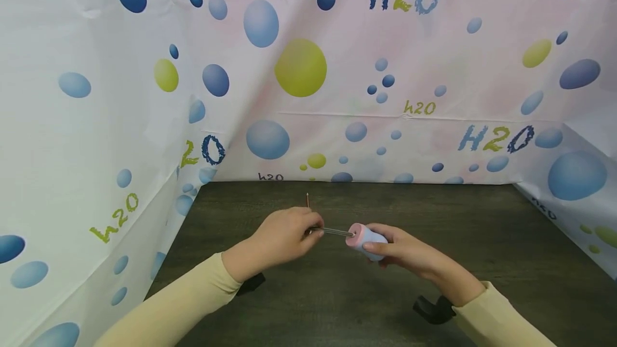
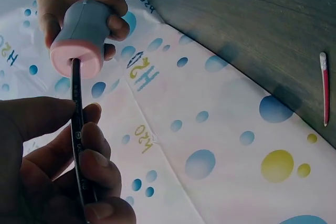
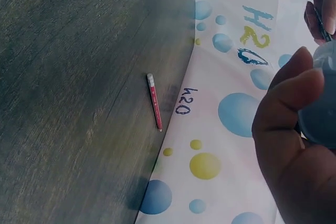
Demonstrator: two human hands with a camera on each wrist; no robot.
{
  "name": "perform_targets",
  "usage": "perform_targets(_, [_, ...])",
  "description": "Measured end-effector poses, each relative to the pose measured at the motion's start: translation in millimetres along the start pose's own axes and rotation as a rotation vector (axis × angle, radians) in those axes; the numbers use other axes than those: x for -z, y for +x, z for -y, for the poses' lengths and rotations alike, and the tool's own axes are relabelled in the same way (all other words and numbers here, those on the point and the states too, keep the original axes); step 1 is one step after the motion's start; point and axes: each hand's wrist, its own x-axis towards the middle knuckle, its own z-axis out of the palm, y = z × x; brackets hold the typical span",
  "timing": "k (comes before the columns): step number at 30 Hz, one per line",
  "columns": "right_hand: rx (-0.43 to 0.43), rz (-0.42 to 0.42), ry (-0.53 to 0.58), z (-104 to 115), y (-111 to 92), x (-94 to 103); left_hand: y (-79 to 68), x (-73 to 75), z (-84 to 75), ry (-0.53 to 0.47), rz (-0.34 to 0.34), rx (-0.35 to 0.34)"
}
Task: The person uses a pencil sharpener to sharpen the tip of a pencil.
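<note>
My left hand [image 1: 284, 234] pinches a black pencil [image 2: 77, 124] between thumb and fingers. The pencil's far end sits in the hole of a pencil sharpener [image 1: 371, 242], which has a blue-grey body and a pink end. Around that body curl the fingers and thumb of my right hand [image 1: 405, 250], keeping it raised over the table with the pink end toward the left hand. The pencil tip is hidden inside. In the right wrist view the sharpener [image 3: 320, 108] is partly cut off at the edge.
On the dark wooden table [image 1: 434, 213] lies a red pencil [image 3: 155, 103] with a white end, beyond my left hand in the head view. A white backdrop [image 1: 347, 95] printed with blue and green drops and lettering stands behind the table and along its sides.
</note>
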Motion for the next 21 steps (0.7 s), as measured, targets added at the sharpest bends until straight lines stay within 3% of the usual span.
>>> perform_targets(7, [0.002,0.022,-0.048,3,3,-5.1,-1.4,-3.0,-1.7,0.078,-0.001,-0.039])
perform_targets(14, [0.021,-0.043,-0.150,7,7,-13.5,-3.1,-17.3,-0.7,0.180,0.004,-0.071])
perform_targets(21, [0.039,-0.076,-0.220,9,12,-19.7,-6.9,-29.4,1.6,0.268,-0.171,-0.157])
